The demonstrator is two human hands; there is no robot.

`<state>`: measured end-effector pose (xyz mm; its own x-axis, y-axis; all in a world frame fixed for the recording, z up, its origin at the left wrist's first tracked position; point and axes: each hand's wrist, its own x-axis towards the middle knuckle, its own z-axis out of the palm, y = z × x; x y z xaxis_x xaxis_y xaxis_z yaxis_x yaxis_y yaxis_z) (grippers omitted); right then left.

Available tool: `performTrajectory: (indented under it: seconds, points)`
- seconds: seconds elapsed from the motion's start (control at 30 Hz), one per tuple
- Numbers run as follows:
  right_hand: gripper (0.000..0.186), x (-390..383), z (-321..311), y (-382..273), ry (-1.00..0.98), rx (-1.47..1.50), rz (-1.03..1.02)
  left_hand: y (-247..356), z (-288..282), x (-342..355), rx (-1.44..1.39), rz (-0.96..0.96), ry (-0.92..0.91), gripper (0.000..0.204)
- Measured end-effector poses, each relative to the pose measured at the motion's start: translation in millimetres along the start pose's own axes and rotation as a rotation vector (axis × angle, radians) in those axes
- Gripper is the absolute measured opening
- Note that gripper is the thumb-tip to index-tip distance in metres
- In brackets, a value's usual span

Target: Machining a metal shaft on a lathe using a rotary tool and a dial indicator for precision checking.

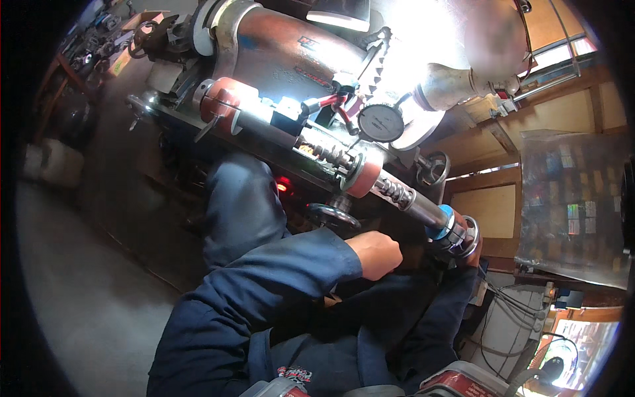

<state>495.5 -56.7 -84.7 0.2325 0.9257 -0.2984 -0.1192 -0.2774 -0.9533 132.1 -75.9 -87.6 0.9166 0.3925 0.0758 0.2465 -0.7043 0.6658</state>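
Note:
My left hand (378, 254) is curled into a fist just below a long steel shaft (418, 206) that runs across a machine; nothing shows inside the fist. It sits beside a black handwheel (333, 218). My right hand (475, 255) is mostly hidden behind the shaft's end, wrapped around the metal collar (465, 236) next to a blue ring (442, 223). Both arms wear dark blue sleeves. Along the shaft there are two red rollers (362, 177) and coil springs (327, 153).
A round dial gauge (380, 122) stands above the shaft, in front of a large rust-coloured cylinder (284, 53). A red lamp (283, 186) glows under the machine bed. Another person (456, 83) is at the top right. Plastic-covered shelves (569, 205) stand right; grey floor (79, 298) lies left.

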Motion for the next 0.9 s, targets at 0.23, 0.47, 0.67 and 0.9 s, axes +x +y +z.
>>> performTrajectory:
  seconds: [0.23, 0.47, 0.67, 0.9]
  points:
    - [0.04, 3.3, 17.1, 13.4, -0.034, -0.12, 0.001, 3.5, -10.3, -1.4, -0.101, -0.005, 0.057, 0.022]
    - [0.044, -0.6, 20.9, 21.1, -0.022, -0.197, -0.036, 3.1, -7.9, -10.6, -0.063, 0.099, 0.227, 0.024]
    - [0.046, -17.4, -9.8, 28.0, 0.065, -0.339, -0.107, 6.7, -11.8, -21.3, -0.076, 0.089, 0.382, 0.024]
    - [0.048, -58.3, -32.7, -14.5, 0.392, -0.834, -0.326, 12.6, -27.7, -39.7, -0.089, 0.162, 0.751, 0.013]
